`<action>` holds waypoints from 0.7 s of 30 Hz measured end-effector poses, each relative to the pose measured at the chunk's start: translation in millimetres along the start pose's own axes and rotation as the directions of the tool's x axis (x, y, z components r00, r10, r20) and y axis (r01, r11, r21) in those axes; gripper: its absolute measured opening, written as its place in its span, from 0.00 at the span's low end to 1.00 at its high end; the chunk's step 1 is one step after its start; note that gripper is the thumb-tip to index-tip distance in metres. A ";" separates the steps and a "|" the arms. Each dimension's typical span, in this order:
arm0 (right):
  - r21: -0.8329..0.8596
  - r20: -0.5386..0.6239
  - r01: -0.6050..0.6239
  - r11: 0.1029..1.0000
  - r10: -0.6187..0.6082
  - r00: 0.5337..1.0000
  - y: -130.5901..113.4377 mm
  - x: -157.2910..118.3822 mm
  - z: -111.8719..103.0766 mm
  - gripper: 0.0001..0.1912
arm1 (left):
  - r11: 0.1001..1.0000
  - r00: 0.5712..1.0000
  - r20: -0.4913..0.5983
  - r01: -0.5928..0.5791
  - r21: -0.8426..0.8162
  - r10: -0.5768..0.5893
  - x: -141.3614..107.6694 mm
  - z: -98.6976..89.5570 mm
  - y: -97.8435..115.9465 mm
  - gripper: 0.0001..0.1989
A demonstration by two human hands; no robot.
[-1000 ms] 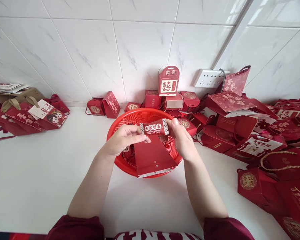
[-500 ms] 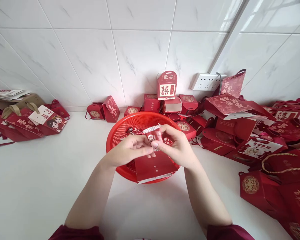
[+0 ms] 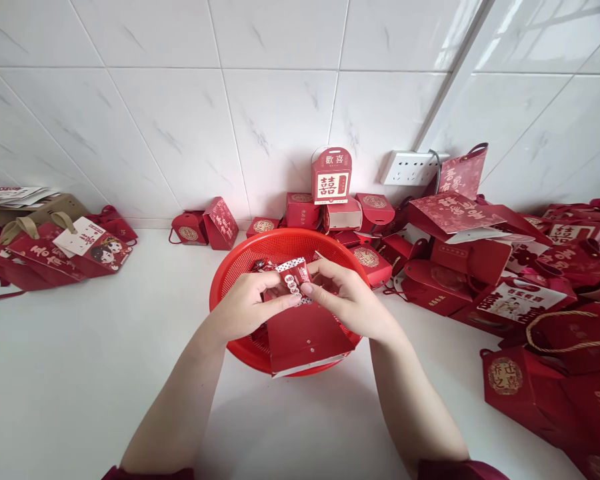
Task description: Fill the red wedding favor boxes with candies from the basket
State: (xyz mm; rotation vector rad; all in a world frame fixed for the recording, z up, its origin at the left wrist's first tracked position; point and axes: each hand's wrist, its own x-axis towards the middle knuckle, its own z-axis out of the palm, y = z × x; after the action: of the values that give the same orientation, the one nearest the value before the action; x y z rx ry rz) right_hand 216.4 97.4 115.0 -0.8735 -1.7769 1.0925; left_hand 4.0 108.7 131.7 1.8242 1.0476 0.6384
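Observation:
A small wrapped candy (image 3: pixel 293 277) is held over the basket, its red wrapper printed with white characters and edged with black-and-white ends. My right hand (image 3: pixel 347 297) pinches its right side, thumb in front. My left hand (image 3: pixel 250 300) closes on its lower left, with the thumb near the bottom end and the fingers partly hidden behind. Beneath both hands is a round red plastic basket (image 3: pixel 225 267). A red cardboard box (image 3: pixel 305 339) lies across the basket's front part, and several wrapped sweets show behind my hands, mostly covered.
Red gift boxes (image 3: pixel 375 263) are stacked behind the basket, against the tiled wall. More boxes (image 3: pixel 440 287) crowd the right side of the white counter (image 3: pixel 165 280). Handled gift bags (image 3: pixel 45 250) stand at the left. A power strip (image 3: pixel 414 168) is fixed to the wall.
The wrapped candy has shifted slightly left and turned, so its printed face shows more clearly. Both hands remain over the basket, and the whole view has moved a little.

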 end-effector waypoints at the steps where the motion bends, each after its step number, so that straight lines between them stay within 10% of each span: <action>1: -0.003 -0.002 -0.004 1.000 0.004 1.000 0.1 -0.2 -0.7 0.10 | 1.000 1.000 -0.002 -0.007 0.015 0.007 0.0 1.0 1.1 0.09; 8: 0.134 -0.070 -0.029 0.991 0.039 0.997 5.3 1.6 -2.6 0.11 | 0.998 0.998 -0.023 -0.053 0.019 0.054 -1.9 0.1 2.4 0.15; 14: 0.320 -0.190 -0.026 0.947 0.092 0.977 7.9 4.1 -6.8 0.13 | 0.960 0.973 0.222 -0.119 0.253 0.063 -21.0 -20.4 7.7 0.39; 21: 0.241 -0.291 0.070 0.968 0.003 0.957 12.2 3.0 -10.5 0.11 | 0.865 0.896 -0.180 -0.314 0.392 0.407 -71.9 24.5 21.9 0.24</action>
State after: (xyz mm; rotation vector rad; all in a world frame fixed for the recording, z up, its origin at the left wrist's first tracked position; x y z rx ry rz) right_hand 226.3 107.9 107.4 -0.8000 -1.3752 1.0774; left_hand -4.9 30.6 140.4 2.3366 1.0404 0.9860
